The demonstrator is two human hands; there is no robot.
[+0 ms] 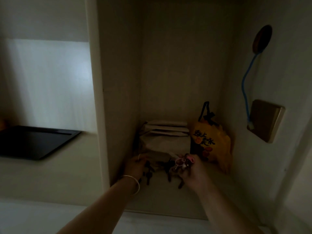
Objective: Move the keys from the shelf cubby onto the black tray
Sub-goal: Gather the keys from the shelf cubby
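Observation:
The scene is dim. Inside the pale shelf cubby (168, 191), my right hand (194, 171) is closed around a key bunch with a pink charm (183, 162), and dark keys hang below it. My left hand (136, 166), with a ring and a bangle on the wrist, grips another dark bunch of keys (148, 173) near the cubby's left wall. The black tray (33, 142) lies flat on the counter to the left, beyond the cubby's side panel.
At the cubby's back stand a stack of pale packages (165, 137) and a yellow printed bag (211, 141). The vertical side panel (101, 98) separates cubby from tray. On the right wall are a wall plate (265, 120) and a blue cord (246, 81).

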